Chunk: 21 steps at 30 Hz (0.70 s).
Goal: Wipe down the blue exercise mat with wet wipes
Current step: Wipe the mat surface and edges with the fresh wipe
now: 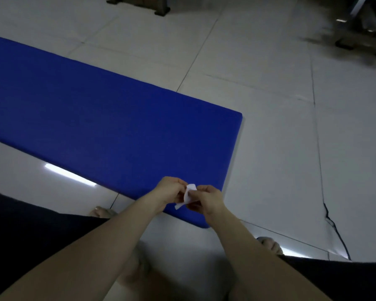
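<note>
While one blue mat (pixel 100 118) lies flat, left hand (pixel 168 191) and right hand (pixel 207 199) pinch one wipe (pixel 189 193).

Pale glossy tile floor (pixel 258 127) w/ dark grout lines, lamp glare streak (pixel 70 174) near left, thin dark cable (pixel 334 231) trailing right, dark furniture bases (pixel 139 3) at top & blurred top-right.

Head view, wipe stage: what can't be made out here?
- Blue mat: its far end is cut off by the left edge.
- Wet wipe: small, bunched between left hand and right hand; fingers cover part, so dampness and fold are unreadable.
- Furniture at top right: blurred, cropped.
- Wipe packet: not in view.
</note>
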Tool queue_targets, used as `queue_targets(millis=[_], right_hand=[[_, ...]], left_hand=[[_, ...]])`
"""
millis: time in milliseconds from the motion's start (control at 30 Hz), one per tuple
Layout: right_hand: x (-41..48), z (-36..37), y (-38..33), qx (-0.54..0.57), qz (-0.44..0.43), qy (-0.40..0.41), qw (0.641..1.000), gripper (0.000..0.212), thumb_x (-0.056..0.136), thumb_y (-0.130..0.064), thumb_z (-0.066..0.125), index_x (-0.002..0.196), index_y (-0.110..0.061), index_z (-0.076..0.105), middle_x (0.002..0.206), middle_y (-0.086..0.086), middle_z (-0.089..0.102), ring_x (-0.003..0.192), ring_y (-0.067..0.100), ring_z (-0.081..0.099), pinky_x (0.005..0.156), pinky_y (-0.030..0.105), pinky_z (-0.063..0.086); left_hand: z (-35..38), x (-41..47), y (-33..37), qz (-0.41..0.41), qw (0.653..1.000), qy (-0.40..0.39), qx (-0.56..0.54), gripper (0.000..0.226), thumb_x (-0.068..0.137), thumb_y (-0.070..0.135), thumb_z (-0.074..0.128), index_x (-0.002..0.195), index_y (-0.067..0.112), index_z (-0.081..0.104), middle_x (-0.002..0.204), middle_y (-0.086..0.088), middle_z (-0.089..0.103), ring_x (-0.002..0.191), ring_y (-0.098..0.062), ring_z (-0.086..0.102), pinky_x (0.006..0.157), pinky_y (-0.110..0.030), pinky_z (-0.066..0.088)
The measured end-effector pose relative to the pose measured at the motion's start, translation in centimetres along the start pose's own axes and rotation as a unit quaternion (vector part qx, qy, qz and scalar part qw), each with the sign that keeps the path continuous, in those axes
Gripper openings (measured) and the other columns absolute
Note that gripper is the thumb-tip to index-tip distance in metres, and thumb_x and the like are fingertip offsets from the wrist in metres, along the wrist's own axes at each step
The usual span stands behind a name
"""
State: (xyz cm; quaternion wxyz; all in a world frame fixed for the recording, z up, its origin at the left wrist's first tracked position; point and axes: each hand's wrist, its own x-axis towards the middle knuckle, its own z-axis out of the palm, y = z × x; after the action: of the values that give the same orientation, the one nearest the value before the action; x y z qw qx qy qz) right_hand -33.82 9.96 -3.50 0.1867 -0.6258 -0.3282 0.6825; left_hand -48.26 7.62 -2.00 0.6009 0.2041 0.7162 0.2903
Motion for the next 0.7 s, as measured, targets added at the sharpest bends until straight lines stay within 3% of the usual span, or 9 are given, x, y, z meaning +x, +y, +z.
queue_targets(millis=[67, 133, 200, 300, 400, 467, 567, 633, 700], right_hand=[[0.0, -0.5, 2.1, -0.016, 0.003, 0.015, 1.0, 0.018, 0.09, -0.012, 0.075, 0.1, 0.001, 0.067, 0.09, 0.02, 0.074, 0.076, 0.029, 0.075, 0.06, 0.031, 0.059], [0.2, -1.4, 3.2, -0.045, 0.006, 0.047, 0.998, 0.017, 0.091, -0.01, 0.074, 0.094, 0.005, 0.068, 0.083, 0.02, 0.072, 0.065, 0.025, 0.072, 0.052, 0.029, 0.056], [1.2, -3.0, 3.9, -0.086, 0.007, 0.088, 0.992, 0.009, 0.091, -0.004, 0.07, 0.09, 0.005, 0.068, 0.081, 0.02, 0.07, 0.063, 0.029, 0.07, 0.051, 0.032, 0.057], [2.5, -5.1, 4.3, -0.152, 0.008, 0.13, 0.98, 0.004, 0.09, -0.007, 0.069, 0.086, -0.006, 0.069, 0.083, 0.014, 0.073, 0.066, 0.031, 0.073, 0.064, 0.045, 0.063], [2.9, -5.8, 4.8, -0.217, 0.0, 0.162, 0.963, 0.009, 0.09, -0.014, 0.068, 0.082, -0.015, 0.066, 0.08, 0.004, 0.071, 0.072, 0.024, 0.072, 0.071, 0.045, 0.063], [2.8, -5.7, 5.4, -0.241, -0.007, 0.166, 0.956, 0.011, 0.091, -0.013, 0.065, 0.081, -0.017, 0.064, 0.077, 0.0, 0.07, 0.071, 0.019, 0.07, 0.071, 0.042, 0.063], [2.9, -5.5, 6.2, -0.268, -0.016, 0.156, 0.95, 0.01, 0.095, -0.013, 0.06, 0.086, -0.017, 0.063, 0.068, -0.003, 0.069, 0.058, 0.008, 0.068, 0.064, 0.031, 0.06], [3.3, -5.1, 6.2, -0.274, -0.025, 0.149, 0.95, 0.009, 0.097, -0.013, 0.058, 0.089, -0.014, 0.061, 0.068, -0.005, 0.066, 0.049, 0.001, 0.064, 0.053, 0.02, 0.053], [3.6, -4.3, 5.9, -0.254, -0.031, 0.135, 0.957, 0.007, 0.097, -0.013, 0.057, 0.091, -0.012, 0.062, 0.079, 0.001, 0.07, 0.053, 0.004, 0.068, 0.057, 0.022, 0.057]], left_hand=[[0.4, 0.2, -0.7, -0.037, 0.998, -0.051, 0.002, 0.027, 0.09, -0.003, 0.053, 0.099, 0.007, 0.076, 0.1, -0.018, 0.076, 0.094, -0.028, 0.075, 0.083, -0.034, 0.062], [0.6, 1.2, -2.0, -0.088, 0.993, -0.076, -0.001, 0.023, 0.092, 0.005, 0.057, 0.107, 0.005, 0.074, 0.101, -0.017, 0.077, 0.095, -0.029, 0.075, 0.09, -0.039, 0.06], [0.2, 2.8, -4.0, -0.136, 0.99, -0.02, -0.019, 0.026, 0.094, 0.014, 0.06, 0.117, 0.002, 0.065, 0.098, -0.017, 0.076, 0.091, -0.03, 0.074, 0.09, -0.041, 0.058], [-1.7, 4.7, -7.6, -0.207, 0.967, 0.134, -0.061, 0.033, 0.095, 0.021, 0.06, 0.121, 0.001, 0.056, 0.102, -0.019, 0.067, 0.084, -0.03, 0.065, 0.079, -0.04, 0.054], [-3.1, 6.4, -9.1, -0.259, 0.937, 0.194, -0.129, 0.038, 0.096, 0.031, 0.066, 0.119, 0.003, 0.053, 0.102, -0.017, 0.06, 0.083, -0.027, 0.059, 0.079, -0.04, 0.054], [-3.2, 7.9, -8.6, -0.246, 0.927, 0.208, -0.192, 0.041, 0.094, 0.034, 0.071, 0.118, 0.006, 0.054, 0.101, -0.011, 0.058, 0.086, -0.025, 0.058, 0.082, -0.039, 0.054], [-3.0, 9.9, -8.9, -0.206, 0.91, 0.217, -0.286, 0.043, 0.091, 0.026, 0.077, 0.125, 0.013, 0.054, 0.122, -0.003, 0.06, 0.105, -0.026, 0.061, 0.1, -0.042, 0.052], [-3.1, 10.6, -9.9, -0.192, 0.913, 0.223, -0.283, 0.055, 0.088, 0.026, 0.08, 0.134, 0.011, 0.055, 0.13, -0.002, 0.059, 0.113, -0.028, 0.06, 0.104, -0.043, 0.05], [-3.2, 11.2, -11.1, -0.183, 0.914, 0.236, -0.275, 0.057, 0.085, 0.029, 0.082, 0.133, 0.012, 0.057, 0.13, -0.002, 0.06, 0.112, -0.027, 0.061, 0.105, -0.043, 0.05]])
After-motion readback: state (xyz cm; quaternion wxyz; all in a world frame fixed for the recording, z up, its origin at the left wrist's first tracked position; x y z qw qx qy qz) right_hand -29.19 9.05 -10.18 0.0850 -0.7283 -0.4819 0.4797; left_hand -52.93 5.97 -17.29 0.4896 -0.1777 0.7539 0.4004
